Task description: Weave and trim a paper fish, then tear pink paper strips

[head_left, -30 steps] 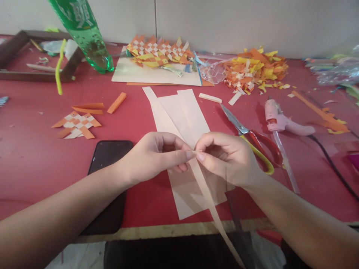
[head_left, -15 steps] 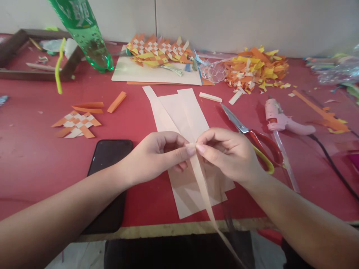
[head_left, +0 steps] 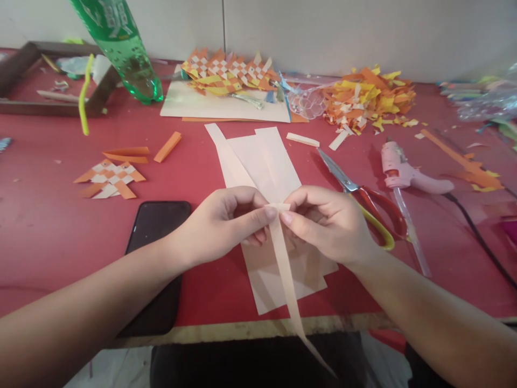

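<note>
Between them, my left hand (head_left: 236,218) and my right hand (head_left: 325,221) pinch the folded top end of a long pale paper strip (head_left: 285,264). Thumbs and forefingers of both hands are closed on it, and a short flap lies crosswise at the fold. The strip's tail hangs down past the table's front edge. Under the hands lie white paper sheets (head_left: 264,172), partly hidden. Left of them, a woven orange-and-white paper fish (head_left: 111,178) lies flat. Scissors (head_left: 355,191) with red and yellow handles rest just beyond my right hand.
A black phone (head_left: 155,269) lies beneath my left forearm. To the right is a pink glue gun (head_left: 407,175) with a cord. Along the back are a green bottle (head_left: 133,59), woven paper fish (head_left: 226,73), a heap of paper scraps (head_left: 367,99) and a dark frame (head_left: 48,108).
The strip's hanging tail has swung left and lies more upright. At the top, the short crosswise flap shows more clearly between my fingertips. Both hands stay nearly in place, still pinching.
</note>
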Demonstrator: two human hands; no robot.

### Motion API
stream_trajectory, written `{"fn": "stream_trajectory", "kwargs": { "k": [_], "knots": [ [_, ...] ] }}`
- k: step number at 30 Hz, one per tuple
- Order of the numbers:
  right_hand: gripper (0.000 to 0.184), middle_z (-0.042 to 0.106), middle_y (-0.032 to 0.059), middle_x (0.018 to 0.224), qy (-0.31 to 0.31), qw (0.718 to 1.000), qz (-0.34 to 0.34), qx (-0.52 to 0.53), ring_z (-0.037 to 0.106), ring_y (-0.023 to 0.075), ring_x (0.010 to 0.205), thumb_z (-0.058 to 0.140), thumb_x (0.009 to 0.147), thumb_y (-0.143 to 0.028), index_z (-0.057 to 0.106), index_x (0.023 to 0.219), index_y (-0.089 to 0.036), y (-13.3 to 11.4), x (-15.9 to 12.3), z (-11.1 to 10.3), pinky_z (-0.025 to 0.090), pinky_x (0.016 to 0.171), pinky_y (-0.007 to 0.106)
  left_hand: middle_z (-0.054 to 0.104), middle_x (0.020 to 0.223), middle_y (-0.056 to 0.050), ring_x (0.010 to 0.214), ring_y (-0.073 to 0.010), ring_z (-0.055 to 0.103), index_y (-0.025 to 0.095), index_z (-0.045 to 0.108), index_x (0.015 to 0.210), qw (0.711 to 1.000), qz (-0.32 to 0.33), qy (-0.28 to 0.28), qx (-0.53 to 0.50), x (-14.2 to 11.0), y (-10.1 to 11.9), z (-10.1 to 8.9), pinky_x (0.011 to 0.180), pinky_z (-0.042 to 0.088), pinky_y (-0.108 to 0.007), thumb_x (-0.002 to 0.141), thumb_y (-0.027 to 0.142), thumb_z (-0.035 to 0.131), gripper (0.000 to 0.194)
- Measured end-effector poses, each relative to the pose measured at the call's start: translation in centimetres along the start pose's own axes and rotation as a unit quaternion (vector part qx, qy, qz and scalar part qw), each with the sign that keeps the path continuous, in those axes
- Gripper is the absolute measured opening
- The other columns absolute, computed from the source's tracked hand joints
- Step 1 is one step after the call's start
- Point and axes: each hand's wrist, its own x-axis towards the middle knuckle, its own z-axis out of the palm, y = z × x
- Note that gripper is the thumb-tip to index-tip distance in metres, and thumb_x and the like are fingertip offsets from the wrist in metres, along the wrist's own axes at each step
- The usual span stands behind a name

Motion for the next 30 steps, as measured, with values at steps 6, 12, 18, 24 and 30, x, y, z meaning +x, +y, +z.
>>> {"fn": "stream_trajectory", "kwargs": {
  "k": [6, 12, 18, 24, 30],
  "knots": [
    [0.013, 0.059, -0.0026, 0.063, 0.013, 1.000, -0.020, -0.008, 0.054, 0.0078, 0.051, 0.066, 0.085, -0.023, 0.060, 0.074, -0.019, 0.03, 0.01, 0.05, 0.044, 0.044, 0.020, 0.062, 0.064, 0.002, 0.060, -0.0069, 0.061, 0.014, 0.063, 0.078, 1.000, 0.002, 0.010, -0.004, 0.07, -0.12, -0.07, 0.059, 0.054, -0.016, 0.090, 0.029, 0.063, 0.019],
    [0.015, 0.057, -0.0039, 0.060, 0.032, 0.999, -0.034, -0.015, 0.050, 0.0061, 0.048, 0.065, 0.084, -0.019, 0.059, 0.071, -0.019, -0.12, 0.06, -0.06, 0.038, 0.042, 0.019, 0.061, 0.065, 0.002, 0.060, -0.0074, 0.061, 0.014, 0.061, 0.076, 0.999, 0.021, 0.005, 0.042, 0.03, -0.19, 0.03, 0.057, 0.052, -0.016, 0.089, 0.031, 0.064, 0.022],
    [0.012, 0.057, -0.0043, 0.060, -0.012, 0.999, -0.026, 0.014, 0.050, 0.0065, 0.048, 0.065, 0.084, -0.019, 0.061, 0.073, -0.019, -0.09, 0.17, -0.17, 0.039, 0.043, 0.021, 0.060, 0.063, 0.003, 0.058, -0.0068, 0.060, 0.014, 0.059, 0.073, 0.997, 0.040, 0.019, 0.062, 0.02, -0.31, -0.05, 0.056, 0.051, -0.016, 0.086, 0.026, 0.066, 0.019],
    [0.014, 0.059, -0.0029, 0.065, -0.006, 0.999, -0.043, 0.014, 0.053, 0.0080, 0.054, 0.065, 0.085, -0.021, 0.059, 0.072, -0.019, 0.08, 0.02, -0.11, 0.041, 0.047, 0.022, 0.060, 0.061, 0.003, 0.056, -0.0065, 0.059, 0.015, 0.058, 0.073, 0.999, 0.037, 0.016, 0.025, 0.11, -0.46, -0.05, 0.056, 0.052, -0.016, 0.088, 0.025, 0.063, 0.019],
    [0.016, 0.054, -0.0049, 0.062, 0.020, 0.998, -0.059, 0.007, 0.047, 0.0063, 0.050, 0.066, 0.085, -0.020, 0.057, 0.072, -0.020, 0.21, 0.00, -0.06, 0.037, 0.045, 0.021, 0.059, 0.059, 0.003, 0.052, -0.0072, 0.057, 0.015, 0.057, 0.072, 0.999, 0.029, 0.021, -0.001, 0.15, -0.52, -0.11, 0.052, 0.051, -0.018, 0.089, 0.026, 0.063, 0.021]
  ]
}}
